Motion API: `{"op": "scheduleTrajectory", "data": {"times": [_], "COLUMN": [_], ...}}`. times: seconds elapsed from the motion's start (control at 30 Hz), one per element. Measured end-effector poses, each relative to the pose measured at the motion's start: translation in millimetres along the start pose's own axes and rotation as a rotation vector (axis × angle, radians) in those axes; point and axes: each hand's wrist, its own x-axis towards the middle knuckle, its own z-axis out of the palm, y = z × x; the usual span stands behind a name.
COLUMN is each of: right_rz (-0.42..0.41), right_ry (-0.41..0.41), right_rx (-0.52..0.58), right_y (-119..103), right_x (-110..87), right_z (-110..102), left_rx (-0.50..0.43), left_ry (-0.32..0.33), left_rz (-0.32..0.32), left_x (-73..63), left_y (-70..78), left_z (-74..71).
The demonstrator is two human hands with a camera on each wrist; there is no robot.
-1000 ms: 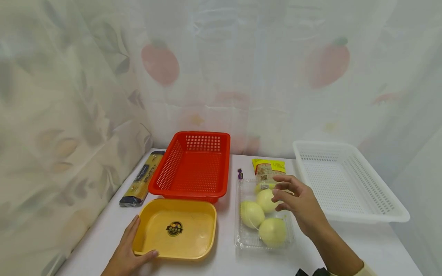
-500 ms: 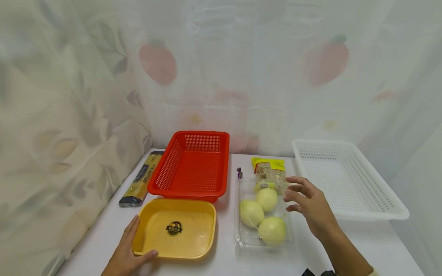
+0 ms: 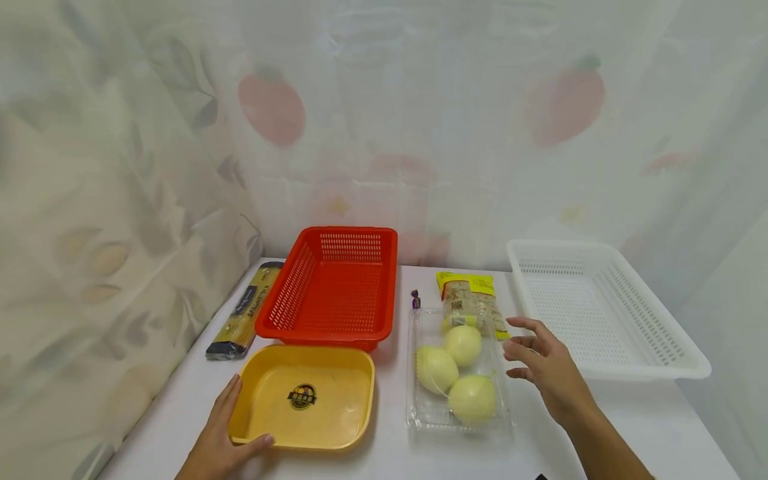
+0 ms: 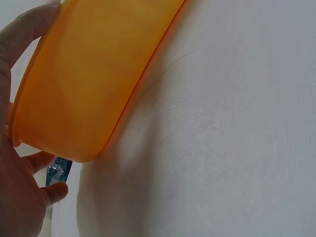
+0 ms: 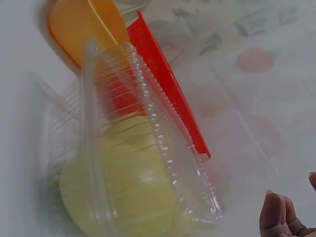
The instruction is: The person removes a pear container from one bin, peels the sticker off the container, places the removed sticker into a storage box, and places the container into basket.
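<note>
Pinching shallow yellow plastic tray [image 3: 333, 397] in left grip [image 3: 222, 437]; seemingly readying loosely curved, empty right grip [image 3: 549, 370] for reaching clear rectangular plastic box [image 3: 427, 415] alongside.

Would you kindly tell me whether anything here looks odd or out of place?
On the white table beside the yellow tray, a thin strand, perhaps a hair, looks odd: it stands out against the plain surface. Nothing appears spilled.
</note>
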Motion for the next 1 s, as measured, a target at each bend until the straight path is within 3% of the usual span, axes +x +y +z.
{"op": "scheduleTrajectory", "data": {"times": [0.3, 1.0], "right_rz": [0.044, 0.096], "right_ry": [-0.012, -0.036], "right_rx": [-0.019, -0.137], "right_y": [18.2, 45.6], "right_x": [1.5, 9.6], "right_z": [-5.0, -5.7], "left_rx": [-0.010, -0.005], "left_ry": [-0.019, 0.003], "left_rz": [-0.043, -0.018], "left_x": [2.0, 0.0], "left_y": [1.0, -0.4], "left_z": [0.0, 0.8]}}
